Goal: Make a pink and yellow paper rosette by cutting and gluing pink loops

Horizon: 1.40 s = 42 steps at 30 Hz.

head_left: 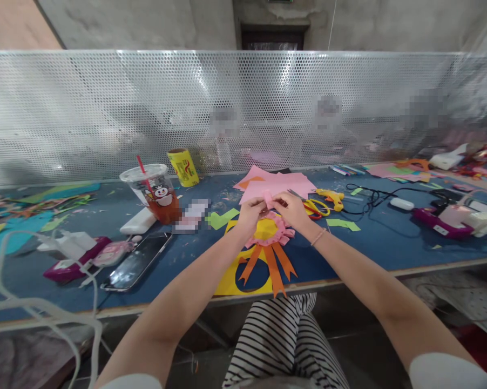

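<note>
Head view. One rosette (265,229), paper, lying on the blue table (203,254) in front of the person, partly over a yellow sheet (226,288) with a round cut-out. Centre yellow; border pink and pleated, with loose-looking tabs at the right; orange tails (276,273) with notched ends, pointing toward the table edge.

One small pink paper piece (268,198), above the rosette — pinched by the fingertips of both the left hand (252,210) and the right hand (291,207); whether it joins the rosette cannot be told.

Containers: one clear plastic cup (161,195), lidded, with a red straw (142,166) and reddish-brown drink in the lower part; one yellow cylinder (183,169), tilted, contents hidden.

Markings: cup printed with a white cartoon figure wearing a crown; cylinder bearing red and dark print — too small to read.
</note>
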Motion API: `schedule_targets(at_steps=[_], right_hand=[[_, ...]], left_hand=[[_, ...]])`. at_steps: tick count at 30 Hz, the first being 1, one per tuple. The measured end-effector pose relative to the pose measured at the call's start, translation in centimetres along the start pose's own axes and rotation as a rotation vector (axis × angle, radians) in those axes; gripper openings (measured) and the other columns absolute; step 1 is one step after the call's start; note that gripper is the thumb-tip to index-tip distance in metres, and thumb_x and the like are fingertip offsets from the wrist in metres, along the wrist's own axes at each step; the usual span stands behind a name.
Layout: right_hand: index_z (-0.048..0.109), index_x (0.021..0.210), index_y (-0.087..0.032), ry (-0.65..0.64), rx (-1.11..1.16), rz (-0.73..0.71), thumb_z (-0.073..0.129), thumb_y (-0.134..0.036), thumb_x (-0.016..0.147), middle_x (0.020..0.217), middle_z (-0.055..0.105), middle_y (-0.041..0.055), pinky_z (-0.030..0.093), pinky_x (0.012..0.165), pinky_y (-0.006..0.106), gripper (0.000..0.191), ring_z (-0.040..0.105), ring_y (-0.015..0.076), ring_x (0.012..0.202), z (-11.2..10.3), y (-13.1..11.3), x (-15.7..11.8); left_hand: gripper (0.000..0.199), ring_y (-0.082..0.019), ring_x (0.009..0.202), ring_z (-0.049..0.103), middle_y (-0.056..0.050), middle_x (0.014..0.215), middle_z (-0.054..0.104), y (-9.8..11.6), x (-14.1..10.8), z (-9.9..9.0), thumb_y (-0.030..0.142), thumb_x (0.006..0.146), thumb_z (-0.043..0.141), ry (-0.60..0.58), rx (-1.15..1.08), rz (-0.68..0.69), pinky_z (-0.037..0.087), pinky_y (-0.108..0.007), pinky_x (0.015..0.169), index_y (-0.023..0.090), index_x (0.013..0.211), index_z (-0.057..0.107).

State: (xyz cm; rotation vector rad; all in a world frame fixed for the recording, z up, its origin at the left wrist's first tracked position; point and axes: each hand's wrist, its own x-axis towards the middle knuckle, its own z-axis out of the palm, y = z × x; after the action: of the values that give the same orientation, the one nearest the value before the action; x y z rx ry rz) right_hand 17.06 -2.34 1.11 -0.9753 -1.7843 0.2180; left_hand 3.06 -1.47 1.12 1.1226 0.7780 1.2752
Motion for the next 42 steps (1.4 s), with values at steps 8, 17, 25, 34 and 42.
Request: schedule_targets(at_steps=[8,17,25,34,42], right_hand=[[0.058,0.079,-0.018,0.061,0.112,0.133,0.056,-0.035,0.073,0.076,0.063,0.0025,0.046,0.063,0.028,0.018,0.057,0.0137,0.067,0.05,0.07,0.12],[0.049,0.074,-0.018,0.095,0.235,0.196,0.062,-0.038,0.067,0.068,0.056,-0.0018,0.044,0.057,0.025,0.024,0.053,0.0112,0.06,0.13,0.42,0.23],[0.047,0.073,-0.018,0.083,0.289,0.251,0.063,-0.033,0.065,0.066,0.054,-0.0029,0.043,0.057,0.025,0.024,0.053,0.0112,0.06,-0.13,0.6,0.51],[0.047,0.074,-0.018,0.097,0.279,0.298,0.063,-0.032,0.063,0.065,0.052,-0.0032,0.041,0.057,0.024,0.024,0.052,0.0111,0.06,-0.35,0.41,0.64],[0.046,0.074,-0.018,0.1,0.287,0.304,0.064,-0.032,0.063,0.066,0.052,-0.0029,0.04,0.057,0.025,0.025,0.051,0.011,0.06,-0.34,0.61,0.7]], left_hand=[[0.017,-0.007,0.052,0.052,0.0,0.063,0.06,0.05,-0.22,0.26,0.021,0.058,0.066,0.0,0.079,0.037,0.044,-0.021,0.056,0.014,0.074,0.066],[0.013,-0.007,0.053,0.052,0.001,0.062,0.058,-0.1,-0.39,0.23,0.025,0.061,0.064,-0.044,0.105,0.075,0.044,-0.022,0.059,0.014,0.069,0.064],[0.011,-0.007,0.052,0.052,0.001,0.059,0.057,-0.08,-0.42,0.26,0.024,0.062,0.062,-0.055,0.125,0.1,0.044,-0.021,0.058,0.015,0.068,0.063],[0.016,-0.008,0.056,0.055,0.001,0.063,0.058,-0.26,-0.26,0.14,0.027,0.059,0.066,-0.022,0.097,0.084,0.047,-0.025,0.063,0.015,0.069,0.063],[0.017,-0.009,0.057,0.056,0.001,0.064,0.057,-0.14,-0.33,0.18,0.028,0.06,0.066,-0.04,0.094,0.086,0.048,-0.024,0.062,0.015,0.07,0.062]])
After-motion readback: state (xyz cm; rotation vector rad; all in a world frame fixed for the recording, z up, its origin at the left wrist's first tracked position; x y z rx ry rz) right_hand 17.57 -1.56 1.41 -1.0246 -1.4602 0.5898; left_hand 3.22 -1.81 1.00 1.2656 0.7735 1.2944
